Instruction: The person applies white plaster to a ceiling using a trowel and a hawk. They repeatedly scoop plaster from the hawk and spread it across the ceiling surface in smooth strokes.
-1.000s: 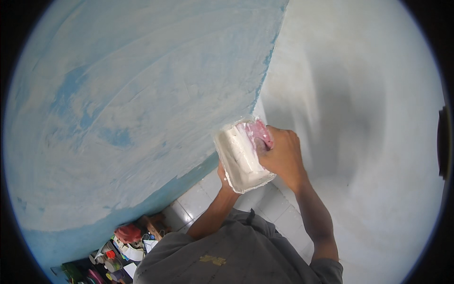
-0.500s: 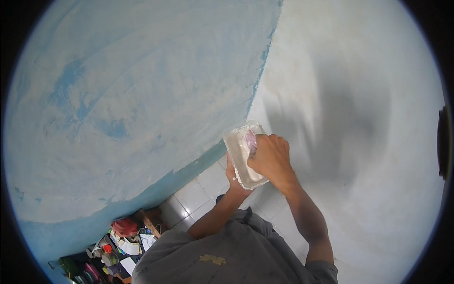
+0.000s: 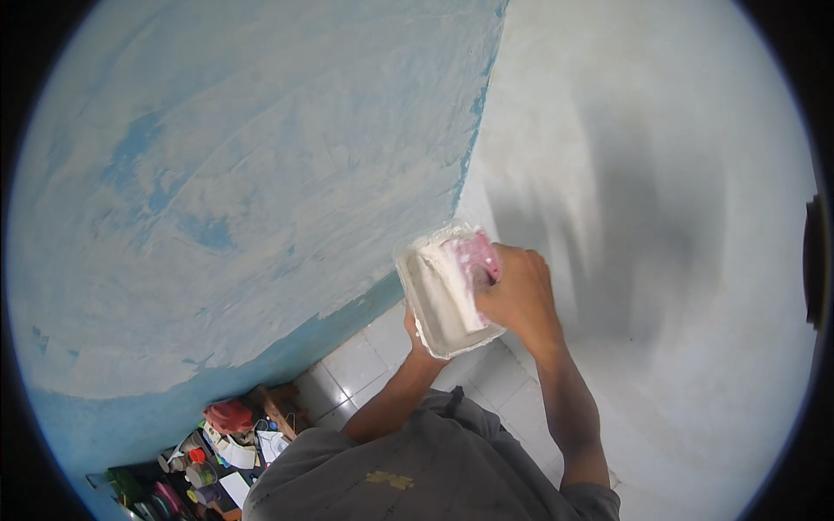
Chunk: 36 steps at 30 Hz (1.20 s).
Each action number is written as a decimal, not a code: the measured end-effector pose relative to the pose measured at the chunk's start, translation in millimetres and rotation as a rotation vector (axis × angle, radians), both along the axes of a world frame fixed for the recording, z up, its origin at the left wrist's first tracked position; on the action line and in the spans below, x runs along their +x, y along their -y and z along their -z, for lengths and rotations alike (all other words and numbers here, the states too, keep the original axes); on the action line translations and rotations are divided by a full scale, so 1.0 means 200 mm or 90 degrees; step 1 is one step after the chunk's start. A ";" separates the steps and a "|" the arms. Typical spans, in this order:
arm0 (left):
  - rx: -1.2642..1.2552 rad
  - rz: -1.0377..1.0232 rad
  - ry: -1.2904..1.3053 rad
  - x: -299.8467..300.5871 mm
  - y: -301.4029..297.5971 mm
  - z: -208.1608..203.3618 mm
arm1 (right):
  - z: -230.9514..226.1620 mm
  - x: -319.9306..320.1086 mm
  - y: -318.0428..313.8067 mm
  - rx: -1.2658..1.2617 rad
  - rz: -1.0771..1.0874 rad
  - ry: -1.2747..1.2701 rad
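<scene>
My left hand point(image 3: 418, 337) supports a white rectangular tub point(image 3: 413, 300) from its left side and underneath; the tub hides most of its fingers. White putty point(image 3: 436, 258) coats the tub's inside and rim. In my right hand point(image 3: 526, 300), closed, is a pink putty spreader point(image 3: 479, 250) smeared with white paste, held over the right part of the tub. The spreader's lower edge lies against the putty there.
To the left stands a blue wall point(image 3: 261, 191) patchily skimmed with whitish filler; a white wall point(image 3: 738, 286) meets it in a corner. Below are white floor tiles point(image 3: 365, 356). At lower left a cluttered table point(image 3: 228, 460) carries a red cloth point(image 3: 229, 417), cups and papers.
The spreader has turned so more of its pink face shows. My right hand moved slightly right and down, and the tub shifted a little left and tilted.
</scene>
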<state>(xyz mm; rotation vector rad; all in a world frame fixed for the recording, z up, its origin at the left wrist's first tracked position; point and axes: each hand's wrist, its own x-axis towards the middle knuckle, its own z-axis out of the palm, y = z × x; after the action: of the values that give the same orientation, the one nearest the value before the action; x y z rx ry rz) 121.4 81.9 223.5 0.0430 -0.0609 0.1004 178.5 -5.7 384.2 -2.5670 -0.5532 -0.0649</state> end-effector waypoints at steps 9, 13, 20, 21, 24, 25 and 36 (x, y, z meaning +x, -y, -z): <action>0.036 -0.039 0.004 0.03 0.02 -0.03 | 0.03 0.01 0.01 0.019 -0.037 -0.002; 0.010 -0.029 -0.008 0.02 0.02 -0.04 | 0.03 0.01 0.00 0.048 -0.052 0.015; -0.059 -0.006 0.052 0.00 0.02 -0.01 | -0.02 0.01 -0.02 0.032 -0.069 -0.008; -0.077 0.002 0.056 0.00 0.02 -0.01 | -0.01 0.01 -0.02 0.030 -0.103 0.000; -0.108 0.017 0.081 0.00 0.01 0.01 | -0.03 0.03 0.00 0.032 0.013 0.011; -0.100 0.020 0.092 0.00 0.01 0.01 | -0.02 0.03 -0.01 0.050 -0.032 0.018; 0.002 -0.014 0.027 0.02 0.01 -0.03 | 0.06 -0.01 -0.03 0.057 -0.077 0.005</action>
<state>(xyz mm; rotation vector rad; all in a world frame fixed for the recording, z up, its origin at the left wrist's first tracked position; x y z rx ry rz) 124.6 79.2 230.4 0.0448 -0.1034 0.1237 176.4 1.1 372.0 -2.4422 -0.6915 -0.0563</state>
